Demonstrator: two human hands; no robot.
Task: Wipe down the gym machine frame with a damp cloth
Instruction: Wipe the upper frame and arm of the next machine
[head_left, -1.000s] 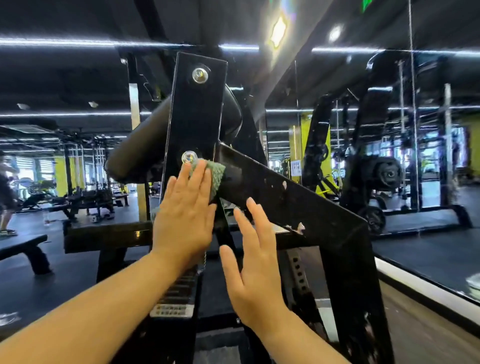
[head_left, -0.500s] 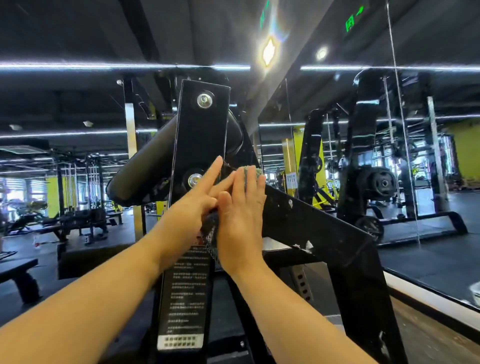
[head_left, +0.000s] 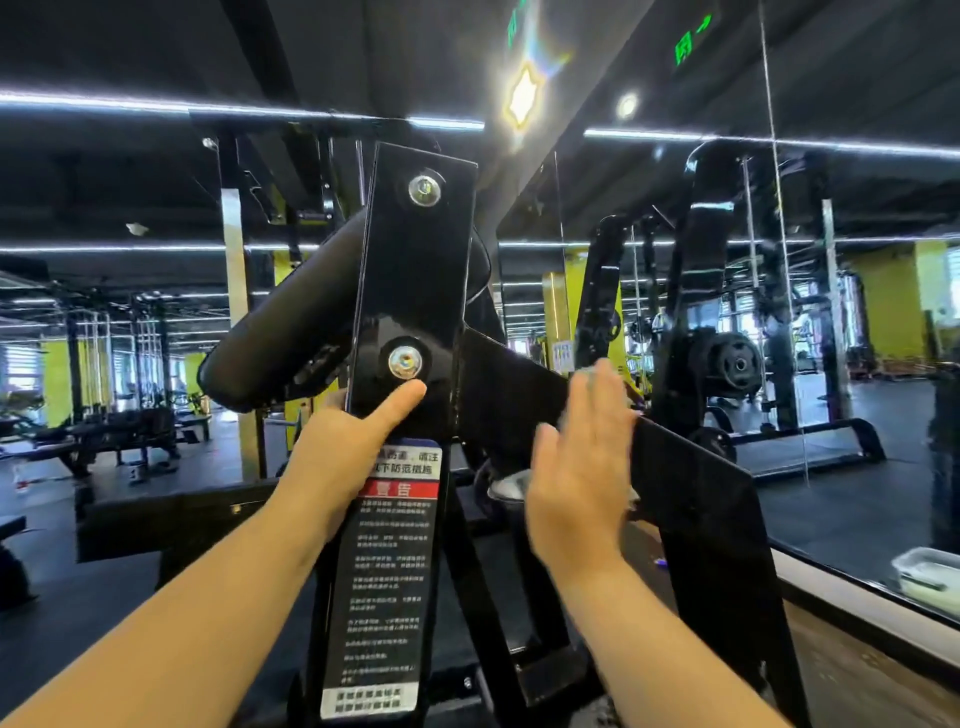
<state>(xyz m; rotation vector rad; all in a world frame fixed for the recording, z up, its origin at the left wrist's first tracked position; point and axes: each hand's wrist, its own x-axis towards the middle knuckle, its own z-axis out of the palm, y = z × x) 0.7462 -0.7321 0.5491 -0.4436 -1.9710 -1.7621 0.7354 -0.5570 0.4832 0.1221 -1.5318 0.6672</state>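
The black gym machine frame has an upright post with two bolts and a sloped bar running down to the right. My left hand grips the post's left edge, its thumb lying on the front just below the lower bolt. Over the sloped bar, my right hand lies flat with straight fingers, blurred by motion. The cloth is almost wholly hidden under that hand; only a pale edge shows at the fingertips.
A warning label covers the post's lower front. A black padded roller sticks out to the left behind the post. A wall mirror stands on the right, with a white tub at its foot. Benches fill the far left.
The cloth passed from my left hand to my right. My right hand slid down to the right along the sloped bar, while my left hand moved onto the post and took hold of it.
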